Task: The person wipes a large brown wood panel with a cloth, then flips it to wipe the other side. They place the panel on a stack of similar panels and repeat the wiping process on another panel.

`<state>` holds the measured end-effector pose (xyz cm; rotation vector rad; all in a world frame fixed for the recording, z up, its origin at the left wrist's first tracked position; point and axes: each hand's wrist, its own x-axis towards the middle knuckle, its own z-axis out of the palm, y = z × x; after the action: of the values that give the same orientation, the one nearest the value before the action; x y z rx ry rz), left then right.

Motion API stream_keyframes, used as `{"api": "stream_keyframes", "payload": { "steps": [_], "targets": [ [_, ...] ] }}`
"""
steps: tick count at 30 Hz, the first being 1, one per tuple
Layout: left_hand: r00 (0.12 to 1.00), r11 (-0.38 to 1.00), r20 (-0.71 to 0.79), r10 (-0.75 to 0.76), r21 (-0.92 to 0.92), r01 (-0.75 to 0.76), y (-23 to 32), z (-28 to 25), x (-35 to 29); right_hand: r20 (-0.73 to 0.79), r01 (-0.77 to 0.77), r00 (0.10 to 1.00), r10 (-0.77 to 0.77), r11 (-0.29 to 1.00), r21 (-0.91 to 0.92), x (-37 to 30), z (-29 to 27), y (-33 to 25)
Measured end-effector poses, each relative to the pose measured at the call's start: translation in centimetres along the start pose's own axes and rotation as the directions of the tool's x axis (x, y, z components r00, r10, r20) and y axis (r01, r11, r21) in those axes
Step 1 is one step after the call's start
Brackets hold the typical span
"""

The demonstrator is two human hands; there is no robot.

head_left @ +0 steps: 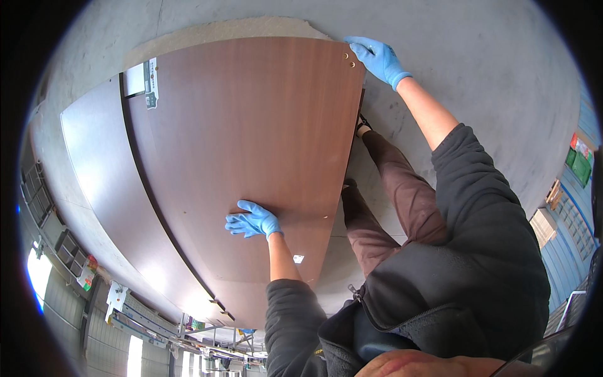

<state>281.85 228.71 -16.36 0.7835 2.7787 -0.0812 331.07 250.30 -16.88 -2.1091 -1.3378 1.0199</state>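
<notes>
A large reddish-brown wooden panel (251, 125) lies in front of me, with two small brass-coloured round fittings (348, 60) near its far right corner. My left hand (253, 220), in a light blue glove, rests on the panel's face with fingers spread. At the far right corner is my right hand (377, 60), gloved alike, its fingers closed over the panel's edge; the undersides of those fingers are hidden. A small white label (298, 258) sits on the panel near my left wrist.
Left of a dark gap, a second brown panel (100, 151) reflects light. A printed paper label (151, 83) spans the panel's far left part. Cardboard (245, 27) shows beyond the far edge. Grey floor (477, 56) surrounds everything; metal racks (138, 317) stand lower left. My legs are beside the right edge.
</notes>
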Motion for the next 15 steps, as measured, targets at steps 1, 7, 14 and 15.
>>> {"api": "stream_keyframes", "payload": {
  "steps": [1, 7, 14, 15],
  "targets": [
    [1.0, 1.0, -0.007, -0.014, 0.005, 0.014, -0.1, -0.1, -0.1, 0.031, 0.005, 1.0, -0.005, 1.0, 0.004, 0.0, 0.2, -0.1],
    [0.992, 0.998, 0.107, -0.067, -0.016, 0.069, 1.2, -1.7, -1.1, 0.04, -0.011, 0.999, 0.012, 1.0, -0.008, 0.6, 0.4, -0.4],
    [0.984, 0.996, 0.154, -0.094, 0.012, 0.093, 0.7, -2.5, -1.2, 0.08, 0.016, 0.997, -0.007, 0.993, -0.113, -0.3, -0.4, -0.5],
    [0.983, 0.996, 0.155, -0.094, 0.015, 0.092, 0.2, -2.4, -1.1, 0.053, 0.025, 0.998, -0.019, 0.994, -0.11, -0.6, -0.4, -0.5]
  ]
}}
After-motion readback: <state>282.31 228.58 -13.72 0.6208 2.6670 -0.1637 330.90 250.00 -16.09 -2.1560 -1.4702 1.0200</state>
